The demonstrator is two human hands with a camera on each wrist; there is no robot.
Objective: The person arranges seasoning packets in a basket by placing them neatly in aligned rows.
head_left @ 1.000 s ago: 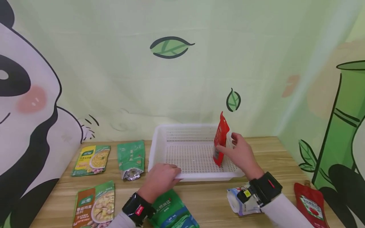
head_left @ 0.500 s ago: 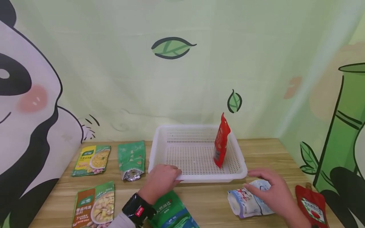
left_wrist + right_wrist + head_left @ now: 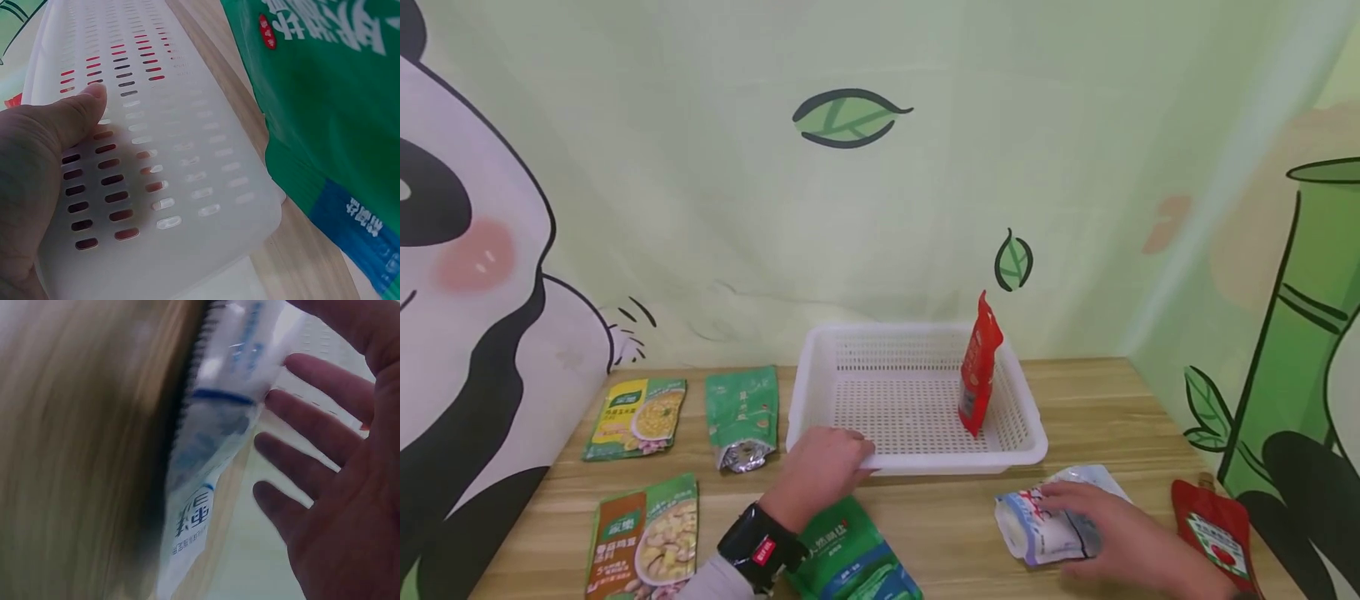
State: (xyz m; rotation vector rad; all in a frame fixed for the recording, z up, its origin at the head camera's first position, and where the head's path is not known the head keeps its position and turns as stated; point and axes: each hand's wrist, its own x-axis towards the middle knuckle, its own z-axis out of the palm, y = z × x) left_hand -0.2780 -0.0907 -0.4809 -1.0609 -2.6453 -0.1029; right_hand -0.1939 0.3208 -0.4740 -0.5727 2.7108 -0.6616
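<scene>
My left hand [image 3: 822, 473] grips the near-left rim of a white perforated plastic basket [image 3: 958, 465]. In the left wrist view its thumb [image 3: 81, 112] presses the outer wall, and the fingers show through the slots from inside. A red pouch [image 3: 979, 371] stands upright in the basket's right part. My right hand [image 3: 1120, 533] is at a white-and-blue pouch [image 3: 1045, 525] lying on the table at front right. In the right wrist view the fingers are spread along the edge of that pouch [image 3: 219, 425], not curled round it; the thumb is out of sight.
A green pouch [image 3: 857, 558] lies below the left wrist. Left of the basket lie a yellow-green packet [image 3: 636, 419], a green pouch with a silver base [image 3: 742, 417] and a brown-green packet [image 3: 643, 542]. A red spouted pouch [image 3: 1213, 529] lies far right.
My right hand has let go of the red pouch, left it standing in the basket, and moved down and right to the white-and-blue pouch. The left hand keeps its hold on the rim.
</scene>
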